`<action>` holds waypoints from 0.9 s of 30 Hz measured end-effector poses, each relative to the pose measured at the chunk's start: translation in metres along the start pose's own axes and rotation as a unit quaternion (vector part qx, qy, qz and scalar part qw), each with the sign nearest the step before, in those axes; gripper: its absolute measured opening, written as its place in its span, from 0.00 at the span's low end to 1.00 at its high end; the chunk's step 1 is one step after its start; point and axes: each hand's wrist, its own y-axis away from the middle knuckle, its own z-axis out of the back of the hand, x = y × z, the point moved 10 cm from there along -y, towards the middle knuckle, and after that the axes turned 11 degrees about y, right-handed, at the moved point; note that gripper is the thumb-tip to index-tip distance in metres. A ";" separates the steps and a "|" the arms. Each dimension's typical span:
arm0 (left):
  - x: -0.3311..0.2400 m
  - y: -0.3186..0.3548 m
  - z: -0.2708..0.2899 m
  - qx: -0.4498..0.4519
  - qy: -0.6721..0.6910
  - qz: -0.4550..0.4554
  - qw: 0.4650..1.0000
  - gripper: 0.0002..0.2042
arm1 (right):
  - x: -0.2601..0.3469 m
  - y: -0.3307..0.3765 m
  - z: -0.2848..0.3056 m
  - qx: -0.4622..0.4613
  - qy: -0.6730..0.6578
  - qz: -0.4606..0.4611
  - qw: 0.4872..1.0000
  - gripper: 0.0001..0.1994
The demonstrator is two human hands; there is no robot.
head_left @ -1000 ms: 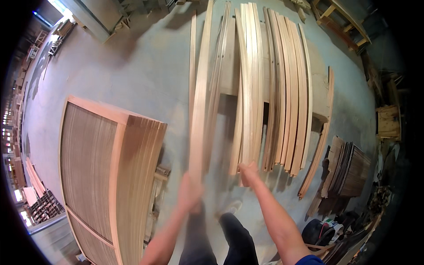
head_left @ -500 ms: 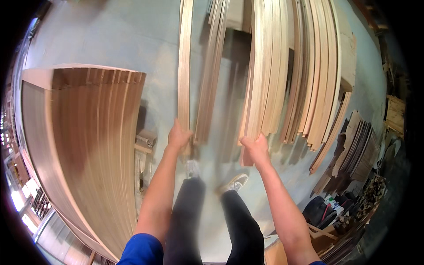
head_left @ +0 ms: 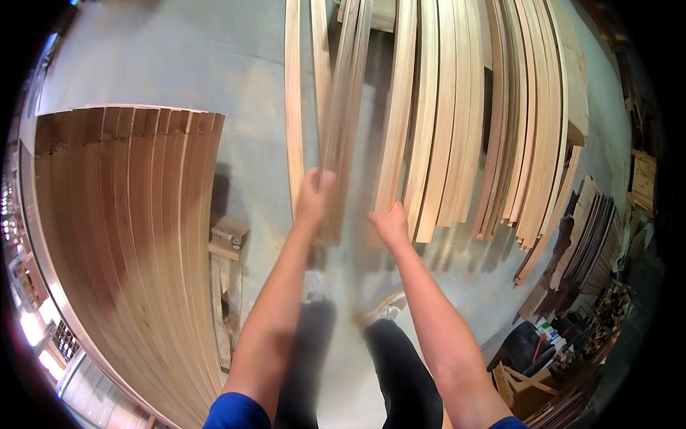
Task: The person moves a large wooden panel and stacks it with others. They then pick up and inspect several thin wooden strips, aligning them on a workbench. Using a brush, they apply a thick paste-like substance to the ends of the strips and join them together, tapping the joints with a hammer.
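My left hand (head_left: 315, 199), slightly blurred, is curled at the left edge of the brown wooden strips (head_left: 349, 93) and seems to grip them; its fingertips are hard to make out. Just left of it lie a long pale strip (head_left: 293, 107) and a second pale strip (head_left: 321, 64) that passes behind the brown ones. With the thumb on top, my right hand (head_left: 391, 226) is closed round the near end of a pale wooden board (head_left: 397, 121). Several more pale boards (head_left: 446, 143) lie side by side to its right.
A tall stack of brown boards (head_left: 121, 214) stands at the left, with a small wooden block stand (head_left: 230, 236) beside it. Farther right are more long strips (head_left: 536, 129), dark offcuts (head_left: 586, 236) and a black bucket (head_left: 525, 347). My feet are on the grey floor (head_left: 179, 64).
My left hand has left the pale strip and moved right to the brown strips. My right hand has shifted slightly left with the board end, and gaps between the pale boards have widened.
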 end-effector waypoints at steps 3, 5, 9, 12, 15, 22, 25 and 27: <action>-0.046 0.028 -0.018 0.049 0.014 0.018 0.999 0.41 | 0.018 0.011 -0.002 0.012 0.070 -0.049 0.996 0.27; -0.057 0.044 -0.018 0.060 0.008 0.017 0.998 0.41 | 0.071 0.050 0.020 -0.174 0.152 0.125 0.965 0.29; -0.105 0.087 -0.049 0.114 -0.052 -0.007 0.992 0.36 | 0.062 0.088 0.008 -0.144 -0.163 0.161 0.963 0.29; -0.150 0.136 -0.022 0.124 -0.013 -0.046 0.991 0.33 | 0.123 0.157 0.045 0.008 -0.232 0.162 0.959 0.30; -0.261 0.190 -0.017 0.197 0.002 0.023 0.980 0.31 | 0.136 0.201 0.099 0.084 -0.255 0.051 0.962 0.25; -0.448 0.256 0.036 0.044 -0.051 -0.005 0.998 0.26 | 0.236 0.297 0.185 0.259 -0.576 0.047 0.774 0.28; -0.534 0.265 0.034 0.035 -0.116 -0.147 0.982 0.28 | 0.296 0.313 0.229 0.317 -0.627 0.138 0.698 0.26; -0.594 0.277 0.030 0.061 -0.120 -0.194 0.972 0.29 | 0.325 0.307 0.258 0.238 -0.636 0.139 0.720 0.29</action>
